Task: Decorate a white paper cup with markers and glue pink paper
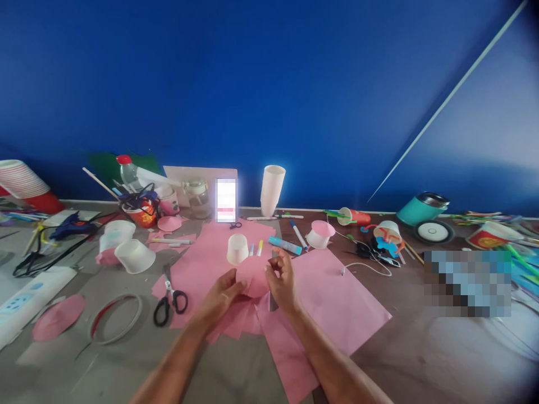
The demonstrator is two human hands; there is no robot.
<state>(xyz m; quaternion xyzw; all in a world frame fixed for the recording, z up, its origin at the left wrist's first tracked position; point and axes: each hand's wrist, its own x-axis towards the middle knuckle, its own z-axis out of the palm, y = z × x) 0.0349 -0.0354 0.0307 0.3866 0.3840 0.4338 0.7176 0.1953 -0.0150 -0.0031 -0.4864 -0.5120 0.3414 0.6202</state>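
A piece of pink paper (253,276) is held up between my two hands, over larger pink sheets on the table. My left hand (222,294) pinches its left side, thumb on top. My right hand (284,280) has thumb and fingers closed at its right edge. Just beyond the paper stands a white paper cup (238,249). A blue glue stick (285,245) lies past my right hand, with a yellow marker (260,247) near it. Black-handled scissors (169,297) rest to the left of my left hand. A cut pink sheet (332,297) spreads out at right.
At left are a tape roll (115,320), tipped white cups (135,256), a power strip (29,303) and a glue gun (76,224). A lit phone (226,200) and a tall cup stack (273,189) stand at the back. A teal tumbler (422,210) lies at right.
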